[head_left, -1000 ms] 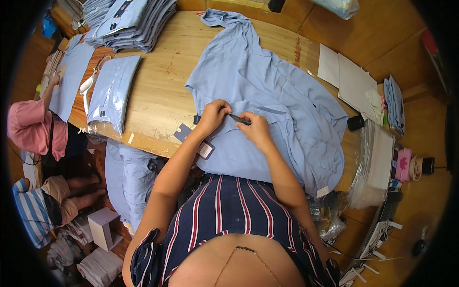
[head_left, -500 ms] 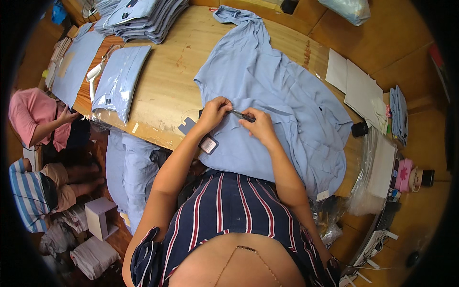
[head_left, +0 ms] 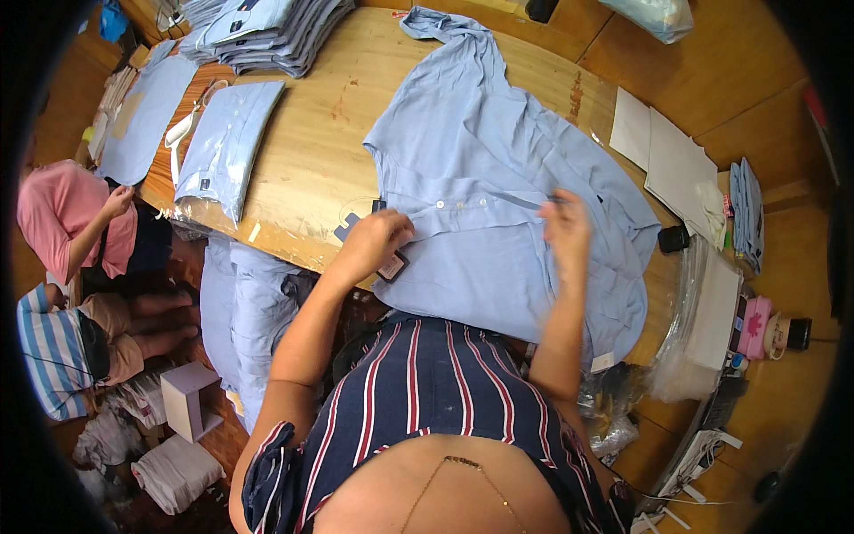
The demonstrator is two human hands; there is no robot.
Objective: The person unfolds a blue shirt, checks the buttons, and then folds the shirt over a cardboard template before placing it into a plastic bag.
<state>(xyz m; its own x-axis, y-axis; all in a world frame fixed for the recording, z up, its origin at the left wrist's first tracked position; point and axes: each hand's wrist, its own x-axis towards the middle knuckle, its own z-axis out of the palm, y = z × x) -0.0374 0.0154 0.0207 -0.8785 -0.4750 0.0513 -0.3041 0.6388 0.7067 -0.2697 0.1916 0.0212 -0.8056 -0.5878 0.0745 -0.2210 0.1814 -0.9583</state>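
Note:
A light blue shirt [head_left: 480,151] lies spread on the wooden table, a sleeve stretching to the far edge. Its placket with several pale buttons [head_left: 460,206] runs between my hands. My left hand [head_left: 378,242] rests at the shirt's left edge with fingers curled together; whatever they pinch is hidden. Beside it are a dark hang tag [head_left: 343,230] and a dark-framed label [head_left: 392,267], partly covered by my hand. My right hand [head_left: 567,231], smeared by motion, is raised over the shirt's right part. A small dark tool [head_left: 556,199] shows at its fingertips.
A bagged folded shirt [head_left: 233,142] and a white handheld device [head_left: 181,133] lie left. Folded shirts [head_left: 276,36] are stacked behind. White sheets [head_left: 676,165], a black object [head_left: 673,238] and clear plastic bags [head_left: 680,338] are right. A person in pink [head_left: 80,214] works at far left.
My hands have moved apart: the right swung rightward with the small dark tool, the left shifted slightly left and down. The button placket between them is now uncovered.

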